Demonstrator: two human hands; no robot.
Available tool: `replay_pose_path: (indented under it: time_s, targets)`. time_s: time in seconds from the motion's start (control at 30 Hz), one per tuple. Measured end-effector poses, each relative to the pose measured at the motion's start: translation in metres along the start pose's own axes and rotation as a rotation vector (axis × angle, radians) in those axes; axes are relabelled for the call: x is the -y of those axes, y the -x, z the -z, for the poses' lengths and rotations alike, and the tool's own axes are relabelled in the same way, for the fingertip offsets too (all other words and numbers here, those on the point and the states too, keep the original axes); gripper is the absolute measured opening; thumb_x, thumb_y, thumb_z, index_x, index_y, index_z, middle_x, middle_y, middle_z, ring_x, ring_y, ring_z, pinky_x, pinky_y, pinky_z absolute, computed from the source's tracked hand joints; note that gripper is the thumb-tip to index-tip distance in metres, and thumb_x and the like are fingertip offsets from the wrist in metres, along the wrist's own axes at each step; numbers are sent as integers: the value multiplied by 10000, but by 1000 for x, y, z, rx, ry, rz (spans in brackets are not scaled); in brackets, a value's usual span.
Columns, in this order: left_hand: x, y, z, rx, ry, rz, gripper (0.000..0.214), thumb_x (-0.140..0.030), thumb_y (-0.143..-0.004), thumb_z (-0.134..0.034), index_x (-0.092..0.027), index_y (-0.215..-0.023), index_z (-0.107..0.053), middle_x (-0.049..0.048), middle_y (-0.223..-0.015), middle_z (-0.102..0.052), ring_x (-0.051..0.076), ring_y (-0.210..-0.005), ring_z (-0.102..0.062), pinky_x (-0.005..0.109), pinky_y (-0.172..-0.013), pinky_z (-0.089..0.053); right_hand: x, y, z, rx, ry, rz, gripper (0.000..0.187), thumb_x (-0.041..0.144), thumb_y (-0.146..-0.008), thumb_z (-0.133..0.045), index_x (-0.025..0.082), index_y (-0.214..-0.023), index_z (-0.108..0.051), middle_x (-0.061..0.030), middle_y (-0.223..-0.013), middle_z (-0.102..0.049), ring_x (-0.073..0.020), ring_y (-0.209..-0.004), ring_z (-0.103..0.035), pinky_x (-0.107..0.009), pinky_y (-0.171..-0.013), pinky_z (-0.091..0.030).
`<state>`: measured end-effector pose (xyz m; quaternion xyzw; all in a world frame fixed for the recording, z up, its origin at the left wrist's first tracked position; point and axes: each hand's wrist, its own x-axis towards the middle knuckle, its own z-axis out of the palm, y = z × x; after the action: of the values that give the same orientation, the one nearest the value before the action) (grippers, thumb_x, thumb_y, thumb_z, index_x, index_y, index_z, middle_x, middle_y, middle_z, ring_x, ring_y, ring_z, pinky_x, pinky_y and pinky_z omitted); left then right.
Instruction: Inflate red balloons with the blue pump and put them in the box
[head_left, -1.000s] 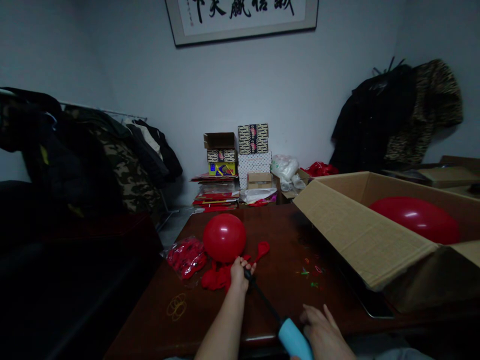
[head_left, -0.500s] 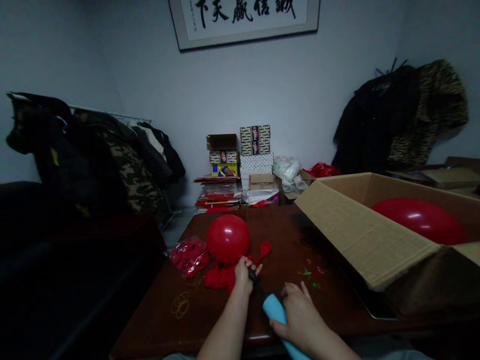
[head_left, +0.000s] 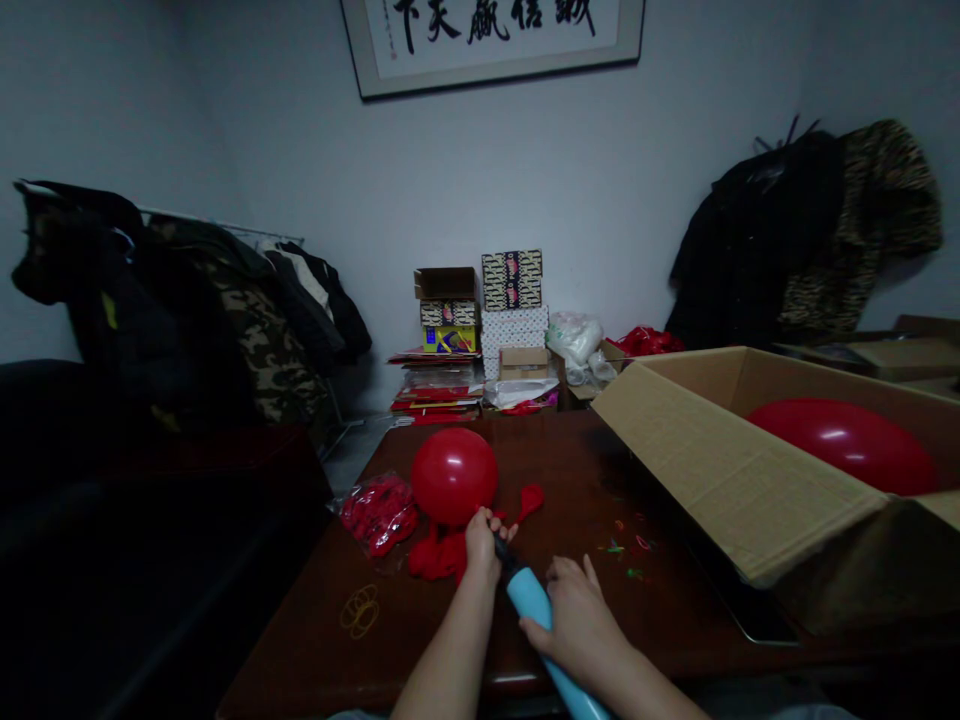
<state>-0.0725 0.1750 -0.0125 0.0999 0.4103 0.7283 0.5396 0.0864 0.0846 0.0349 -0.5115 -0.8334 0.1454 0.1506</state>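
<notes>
round glossy red balloon [head_left: 454, 475], partly inflated, sits over the dark red-brown polished wooden table [head_left: 570, 460], just beyond the left hand [head_left: 481, 540]; whether it touches the tabletop i cannot tell. the left fingers are closed round the black end of a light-blue cylindrical hand pump [head_left: 531, 598], right at the balloon's neck, which they hide. the right hand [head_left: 581, 610] holds the blue barrel loosely — thumb laid across it, other fingers half bent beside it. under and beside the balloon lie limp red uninflated balloons [head_left: 436, 556], with a clear plastic bag of red balloons [head_left: 380, 514] just to the left. nearer the person are thin yellow rings [head_left: 359, 612]; right of the pump, small coloured bands [head_left: 615, 548] are scattered. farther right stands an open brown cardboard box [head_left: 739, 460] — a large red inflated balloon [head_left: 844, 440] inside it. patterned cardboard boxes [head_left: 513, 280] are stacked by the far wall.
</notes>
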Motion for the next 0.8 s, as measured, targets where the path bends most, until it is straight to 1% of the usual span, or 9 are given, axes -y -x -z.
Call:
replay_pose_path:
  time_s: [0.17,0.27,0.33,0.43,0.53,0.6,0.67,0.8]
  targets:
    - [-18,-7,-4,12,12,-24,181,-269,-810,-454,-196,-657,-390,-98,-431,-344,61,-351,-352,363,-672,-507,-18,35,11,76,-14,7,473,506,-703,-549,124,-961,-656,-139,-1147,-559,-305,-1204,-379,-428,-1082,-10]
    - [-31,-9,-7,-13,24,-51,168,-236,-800,-453,-195,-654,-381,-102,-435,-331,58,-348,-341,376,-679,-512,-27,53,23,159,-39,19,492,501,-684,-568,125,-991,-646,-139,-1169,-549,-305,-1222,-362,-438,-1080,-3]
    - [-35,-8,-10,-19,32,-54,168,-232,-799,-453,-196,-652,-380,-103,-437,-325,59,-347,-333,390,-681,-513,-28,60,32,201,-51,14,472,486,-676,-575,133,-981,-648,-135,-1162,-552,-305,-1227,-358,-451,-1077,3]
    - [-37,-5,-15,-5,45,-45,176,-241,-802,-463,-197,-651,-383,-101,-445,-326,57,-353,-329,396,-692,-513,-27,62,40,195,-47,0,437,461,-650,-594,133,-932,-660,-132,-1158,-549,-311,-1236,-346,-454,-1075,23]
    - [-37,-1,-20,7,56,-37,183,-253,-810,-465,-199,-653,-389,-99,-449,-324,55,-358,-326,393,-712,-512,-27,61,42,166,-44,-4,441,451,-625,-610,130,-922,-663,-130,-1174,-537,-311,-1244,-333,-440,-1077,25]
    - [-37,1,-21,10,61,-30,191,-256,-819,-457,-200,-651,-386,-97,-445,-321,57,-359,-327,391,-720,-512,-28,60,42,169,-50,-6,456,459,-621,-611,130,-933,-661,-129,-1174,-535,-311,-1243,-333,-444,-1076,16]
    - [-36,2,-21,9,70,-24,201,-254,-829,-449,-201,-648,-382,-94,-442,-325,60,-362,-330,391,-725,-511,-27,59,41,164,-52,-10,457,468,-624,-606,129,-925,-661,-130,-1167,-536,-311,-1234,-342,-446,-1075,9]
    - [-26,2,-15,-12,98,3,203,-251,-847,-436,-199,-657,-390,-88,-452,-346,63,-370,-345,397,-729,-510,-24,52,37,101,-55,-17,448,479,-660,-571,128,-925,-655,-128,-1143,-544,-293,-1209,-370,-426,-1077,-4]
